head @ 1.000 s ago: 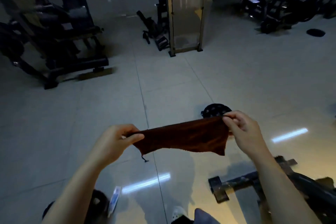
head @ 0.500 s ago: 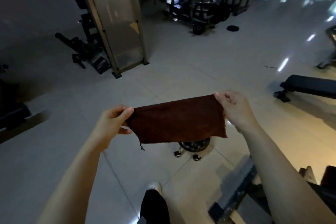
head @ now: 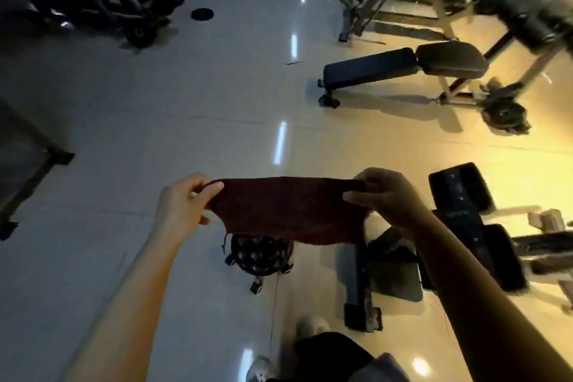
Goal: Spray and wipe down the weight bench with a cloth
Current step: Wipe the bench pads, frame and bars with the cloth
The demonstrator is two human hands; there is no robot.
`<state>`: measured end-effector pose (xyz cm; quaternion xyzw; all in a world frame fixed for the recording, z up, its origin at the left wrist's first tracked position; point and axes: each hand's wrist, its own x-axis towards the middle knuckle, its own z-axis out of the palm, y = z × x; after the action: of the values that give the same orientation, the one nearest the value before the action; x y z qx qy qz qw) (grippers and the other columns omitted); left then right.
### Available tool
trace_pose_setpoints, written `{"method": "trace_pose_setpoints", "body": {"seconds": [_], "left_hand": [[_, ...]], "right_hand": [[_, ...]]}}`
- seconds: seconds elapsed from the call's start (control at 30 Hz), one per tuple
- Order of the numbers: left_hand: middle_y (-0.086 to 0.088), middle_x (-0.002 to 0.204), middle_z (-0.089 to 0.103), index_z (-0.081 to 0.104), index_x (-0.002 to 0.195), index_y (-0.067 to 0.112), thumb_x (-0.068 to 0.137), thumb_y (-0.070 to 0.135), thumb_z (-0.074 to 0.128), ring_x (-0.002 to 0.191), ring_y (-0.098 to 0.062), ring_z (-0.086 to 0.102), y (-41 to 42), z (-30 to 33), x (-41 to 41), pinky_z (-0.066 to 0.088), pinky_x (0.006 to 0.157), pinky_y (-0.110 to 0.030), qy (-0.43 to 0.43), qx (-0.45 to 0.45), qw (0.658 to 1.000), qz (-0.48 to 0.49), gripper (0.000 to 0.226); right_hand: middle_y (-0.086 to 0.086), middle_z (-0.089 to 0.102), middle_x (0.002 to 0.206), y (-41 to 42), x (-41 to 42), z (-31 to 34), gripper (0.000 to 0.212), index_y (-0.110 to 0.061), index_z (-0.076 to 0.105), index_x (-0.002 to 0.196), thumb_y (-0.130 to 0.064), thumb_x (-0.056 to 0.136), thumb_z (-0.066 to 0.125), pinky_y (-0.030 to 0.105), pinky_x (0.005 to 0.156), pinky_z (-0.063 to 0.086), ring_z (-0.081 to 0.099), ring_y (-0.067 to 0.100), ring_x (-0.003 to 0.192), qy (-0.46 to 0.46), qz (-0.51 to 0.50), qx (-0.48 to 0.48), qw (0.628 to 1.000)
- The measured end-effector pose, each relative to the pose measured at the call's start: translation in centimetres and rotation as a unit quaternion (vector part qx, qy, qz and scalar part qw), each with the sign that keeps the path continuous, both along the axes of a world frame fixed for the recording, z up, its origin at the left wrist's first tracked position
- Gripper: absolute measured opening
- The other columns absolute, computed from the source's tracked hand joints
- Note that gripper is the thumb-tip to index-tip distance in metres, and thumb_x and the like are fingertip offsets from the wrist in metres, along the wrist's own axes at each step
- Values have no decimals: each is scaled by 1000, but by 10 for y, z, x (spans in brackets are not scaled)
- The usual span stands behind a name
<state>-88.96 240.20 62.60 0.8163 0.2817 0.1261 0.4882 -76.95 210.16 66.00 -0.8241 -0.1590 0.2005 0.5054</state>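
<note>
1. Cloth (head: pixel 288 211): dark reddish-brown and rectangular, it hangs stretched between your two hands in front of you, above the floor. The top edge is taut; the lower edge sags, and a short loose thread dangles from its lower left corner.
2. Your left hand (head: pixel 183 205): the thumb and curled fingers pinch the cloth's upper left corner. The forearm reaches in from the lower left.
3. Your right hand (head: pixel 387 198): the fingers are curled and pinch the cloth's upper right corner, with the thumb on the near side. This hand lies in shadow, so you cannot tell how each finger sits.
4. Weight bench (head: pixel 471 214): black padding on a metal frame, just beside your right forearm at the lower right. The pad nearest the cloth shows small pale specks. The picture is blurred here, so finer detail cannot be told.
5. Second bench (head: pixel 400 67): a flat black bench with a separate seat pad, standing well apart at the upper right on a pale frame with small wheels at its left end.
6. Round black object on castors (head: pixel 260 254): it stands on the floor directly below the cloth, partly hidden by it.
7. Weight plate (head: pixel 202 14): a dark disc lying flat on the floor, far off at the upper left, near a rack of dark gym equipment (head: pixel 124 0).
8. Tiled floor (head: pixel 155 102): pale, glossy, streaked with light reflections.
9. Your shoes (head: pixel 313 324): light-coloured, at the bottom edge.
</note>
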Motion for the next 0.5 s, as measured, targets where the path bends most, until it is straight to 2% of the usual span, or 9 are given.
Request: {"method": "trace_pose_setpoints", "body": {"seconds": [0.03, 0.13, 0.2, 0.27, 0.33, 0.43, 0.5], "left_hand": [[-13, 79, 66, 63, 73, 16, 92, 22, 64, 69, -23, 68, 0, 0, 17, 56, 46, -29, -4, 22, 1000, -12, 20], [-7, 77, 69, 67, 80, 16, 95, 31, 59, 73, -20, 68, -1, -1, 64, 59, 56, -40, -3, 96, 994, -53, 22], [-7, 74, 69, 69, 83, 10, 97, 36, 54, 71, -24, 65, -3, -3, 95, 55, 63, -41, 5, 186, 980, -71, 33], [-6, 75, 68, 69, 84, 6, 98, 37, 50, 70, -24, 63, -3, -3, 128, 52, 66, -39, -2, 210, 975, -70, 38], [-1, 77, 66, 69, 86, 6, 99, 33, 50, 70, -16, 61, -3, -2, 161, 51, 63, -34, -12, 163, 984, -69, 35], [2, 86, 68, 67, 87, 14, 101, 26, 49, 76, -6, 66, -7, 4, 211, 54, 51, -23, -35, -14, 995, -87, 26], [-3, 86, 69, 67, 85, 12, 100, 21, 49, 76, -9, 70, -14, 11, 244, 57, 58, -22, -44, -107, 989, -96, 25]], "right_hand": [[-3, 62, 65, -3, 5, -3, 13, -14, 61, 80, -8, 84, 72, 21, 53, 46, 59, 0, 51, -30, -26, -12, 999], [-4, 59, 68, -9, 23, -13, 9, -10, 60, 88, -18, 90, 65, 12, 45, 45, 58, -2, 48, -124, -102, -58, 985], [-7, 57, 60, -8, 40, -17, 15, -8, 62, 89, -22, 92, 63, 12, 44, 44, 56, 2, 42, -205, -121, -99, 966], [-3, 57, 57, -5, 64, -19, 23, -4, 64, 87, -26, 94, 60, 14, 41, 40, 53, 5, 42, -268, -131, -122, 947], [1, 57, 60, -5, 95, -22, 34, -3, 65, 87, -34, 95, 53, 17, 43, 35, 52, 14, 45, -307, -136, -137, 932], [-1, 52, 54, -14, 148, -27, 54, -5, 64, 81, -50, 92, 35, 17, 45, 29, 51, 19, 44, -336, -141, -143, 920], [-2, 49, 49, -26, 184, -29, 55, -9, 61, 73, -51, 93, 32, 17, 44, 27, 50, 20, 40, -341, -153, -144, 916]]}}
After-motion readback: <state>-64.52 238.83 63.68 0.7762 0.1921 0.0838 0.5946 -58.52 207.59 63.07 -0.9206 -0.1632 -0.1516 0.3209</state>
